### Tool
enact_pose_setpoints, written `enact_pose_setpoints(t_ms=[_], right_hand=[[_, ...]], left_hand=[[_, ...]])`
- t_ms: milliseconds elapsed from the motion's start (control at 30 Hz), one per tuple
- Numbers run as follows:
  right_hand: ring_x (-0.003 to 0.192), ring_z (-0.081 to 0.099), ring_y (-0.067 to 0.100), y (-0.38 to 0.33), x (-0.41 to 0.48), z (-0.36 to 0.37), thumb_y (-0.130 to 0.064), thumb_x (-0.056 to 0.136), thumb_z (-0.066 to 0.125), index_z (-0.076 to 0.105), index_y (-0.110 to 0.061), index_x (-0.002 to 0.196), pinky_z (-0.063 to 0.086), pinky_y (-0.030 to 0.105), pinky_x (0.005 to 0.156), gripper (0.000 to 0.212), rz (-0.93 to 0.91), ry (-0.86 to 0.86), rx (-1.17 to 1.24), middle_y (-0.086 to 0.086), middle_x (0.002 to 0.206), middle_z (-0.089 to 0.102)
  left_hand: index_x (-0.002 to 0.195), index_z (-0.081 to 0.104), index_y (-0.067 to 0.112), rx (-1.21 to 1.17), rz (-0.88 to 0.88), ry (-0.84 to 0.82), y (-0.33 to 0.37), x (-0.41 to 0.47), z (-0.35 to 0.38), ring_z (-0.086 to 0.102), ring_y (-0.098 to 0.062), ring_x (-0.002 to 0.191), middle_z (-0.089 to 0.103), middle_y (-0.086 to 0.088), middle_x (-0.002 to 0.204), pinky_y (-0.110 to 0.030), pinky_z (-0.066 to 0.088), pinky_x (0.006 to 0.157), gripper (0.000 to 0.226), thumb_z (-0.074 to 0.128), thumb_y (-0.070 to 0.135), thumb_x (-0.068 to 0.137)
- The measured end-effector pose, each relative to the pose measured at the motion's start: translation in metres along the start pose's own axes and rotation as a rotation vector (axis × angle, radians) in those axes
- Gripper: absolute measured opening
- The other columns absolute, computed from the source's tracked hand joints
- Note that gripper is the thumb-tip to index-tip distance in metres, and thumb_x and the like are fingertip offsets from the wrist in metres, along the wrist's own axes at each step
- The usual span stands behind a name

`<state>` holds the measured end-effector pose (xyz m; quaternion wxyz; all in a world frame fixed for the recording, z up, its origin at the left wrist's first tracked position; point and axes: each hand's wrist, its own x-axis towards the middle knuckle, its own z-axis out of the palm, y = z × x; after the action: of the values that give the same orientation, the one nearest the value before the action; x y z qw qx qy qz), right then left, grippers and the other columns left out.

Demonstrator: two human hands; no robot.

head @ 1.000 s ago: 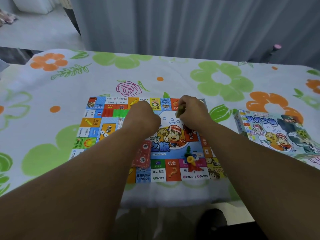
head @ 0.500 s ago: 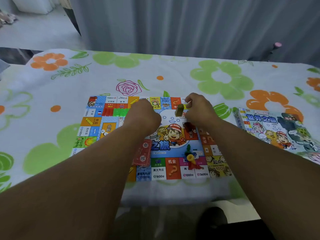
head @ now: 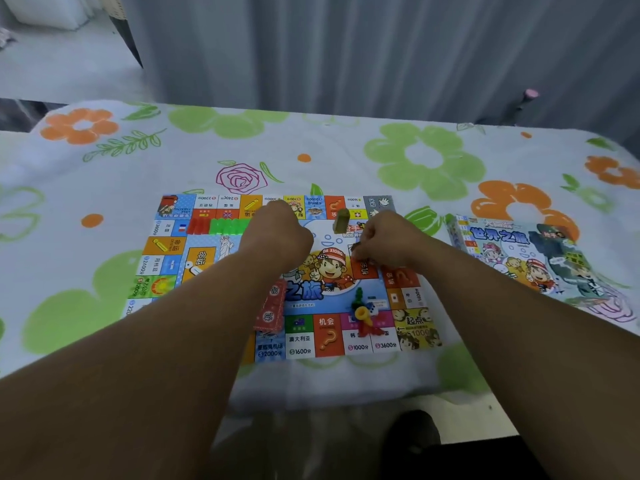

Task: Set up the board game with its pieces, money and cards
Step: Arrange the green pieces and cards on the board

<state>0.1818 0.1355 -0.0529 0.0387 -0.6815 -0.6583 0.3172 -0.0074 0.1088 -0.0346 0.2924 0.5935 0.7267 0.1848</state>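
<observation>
While both forearms reach in from the bottom of the head view, the game board (head: 300,342) lies flat on the flowered tablecloth (head: 104,168), close to the table's near edge. The left hand (head: 277,233) sits over the board's far middle, seen from the back with its fingers curled under into a fist; whether anything is inside it I cannot tell. The right hand (head: 389,239) is just beside it and apart from it, knuckles up, its curled fingertips (head: 360,249) down at an orange square (something dark shows there, but a grip cannot be made out). Between the two hands and a little beyond them, an olive-green piece (head: 341,220) stands upright on the board, touching neither hand. A row of red and green houses (head: 218,226) lines the board's far left part. A red card deck (head: 272,308) lies beside the left forearm, and a cluster of coloured pawns (head: 362,311) stands near the board's front edge. The game box (head: 519,254) rests on the cloth to the right, well apart from the board.
</observation>
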Motion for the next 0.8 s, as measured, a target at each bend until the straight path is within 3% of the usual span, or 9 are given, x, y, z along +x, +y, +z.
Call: enact_pose_setpoints(t_ms=[100, 200, 333, 467, 633, 800], right_hand=[[0.085, 0.071, 0.035, 0.005, 0.003, -0.004, -0.011, 0.087, 0.066, 0.060, -0.005, 0.078, 0.058, 0.049, 0.077, 0.013, -0.005, 0.117, 0.047, 0.015, 0.081, 0.072], [0.082, 0.070, 0.028, 0.009, 0.007, -0.006, -0.006, 0.085, 0.070, 0.054, -0.014, 0.075, 0.058, 0.045, 0.074, 0.021, -0.002, 0.198, 0.212, 0.006, 0.079, 0.066], [0.074, 0.066, 0.020, 0.008, 0.012, -0.007, -0.003, 0.082, 0.078, 0.065, -0.009, 0.082, 0.060, 0.041, 0.072, 0.015, -0.014, 0.243, 0.393, 0.004, 0.079, 0.065], [0.085, 0.072, 0.027, 0.009, 0.017, -0.003, -0.002, 0.082, 0.077, 0.069, -0.002, 0.092, 0.060, 0.048, 0.081, 0.012, 0.009, 0.219, 0.347, 0.010, 0.087, 0.073], [0.091, 0.071, 0.032, 0.009, 0.024, -0.001, -0.001, 0.084, 0.076, 0.068, -0.008, 0.086, 0.060, 0.049, 0.082, 0.011, -0.005, 0.225, 0.294, 0.014, 0.093, 0.072], [0.094, 0.070, 0.032, 0.010, 0.030, 0.001, 0.001, 0.084, 0.074, 0.070, -0.005, 0.094, 0.059, 0.051, 0.083, 0.012, 0.020, 0.203, 0.274, 0.015, 0.097, 0.072]], left_hand=[[0.114, 0.062, 0.003, -0.003, -0.005, -0.004, -0.001, 0.000, 0.000, 0.057, -0.024, 0.087, 0.062, -0.010, 0.109, -0.038, 0.053, 0.080, 0.027, 0.057, 0.006, 0.088], [0.114, 0.062, 0.004, -0.016, -0.013, -0.005, -0.001, 0.001, 0.000, 0.061, -0.027, 0.090, 0.064, -0.012, 0.110, -0.041, 0.055, 0.081, 0.028, 0.057, 0.006, 0.087], [0.114, 0.062, 0.005, -0.016, -0.017, -0.007, -0.003, 0.002, 0.001, 0.061, -0.025, 0.087, 0.063, -0.011, 0.108, -0.039, 0.055, 0.077, 0.028, 0.057, 0.007, 0.087], [0.113, 0.062, 0.005, -0.017, -0.020, -0.003, -0.005, 0.004, 0.003, 0.060, -0.024, 0.083, 0.062, -0.008, 0.102, -0.037, 0.054, 0.074, 0.026, 0.056, 0.007, 0.087], [0.113, 0.063, 0.004, 0.003, -0.017, -0.001, -0.008, 0.006, 0.002, 0.057, -0.023, 0.082, 0.058, -0.005, 0.098, -0.035, 0.052, 0.072, 0.028, 0.057, 0.007, 0.087], [0.109, 0.065, 0.004, 0.008, -0.013, 0.003, -0.009, 0.008, 0.004, 0.058, -0.024, 0.081, 0.058, -0.005, 0.097, -0.038, 0.055, 0.076, 0.024, 0.056, 0.006, 0.086]])
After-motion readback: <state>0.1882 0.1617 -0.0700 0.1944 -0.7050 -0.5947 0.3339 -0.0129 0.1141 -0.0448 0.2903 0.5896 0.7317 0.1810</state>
